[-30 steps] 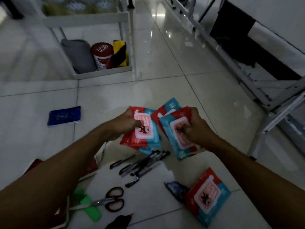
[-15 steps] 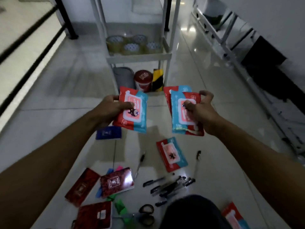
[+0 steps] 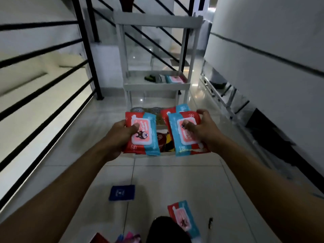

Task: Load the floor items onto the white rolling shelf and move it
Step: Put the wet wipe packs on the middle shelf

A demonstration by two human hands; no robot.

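The white rolling shelf (image 3: pixel 156 85) stands ahead of me with several tiers. My left hand (image 3: pixel 121 135) grips one red-and-blue wipes pack (image 3: pixel 145 142), thumb on its lid. My right hand (image 3: pixel 201 130) grips two stacked wipes packs (image 3: pixel 182 135), thumb on top. Both hands hold the packs in front of the shelf's lower tiers. Another wipes pack (image 3: pixel 175 79) lies on an upper-middle tier. A red tub (image 3: pixel 161 139) and a yellow-black item (image 3: pixel 169 145) show on the bottom tier between the packs.
On the floor near me lie a blue booklet (image 3: pixel 121 192), a wipes pack (image 3: pixel 184 218), a pen (image 3: pixel 210 222) and coloured items at the bottom edge. A black stair railing (image 3: pixel 82 50) runs on the left. Metal frames (image 3: pixel 226 100) line the right wall.
The view has lifted from the floor toward the shelf. Both hands have risen and moved forward with their packs, now close in front of the shelf's lower tiers.
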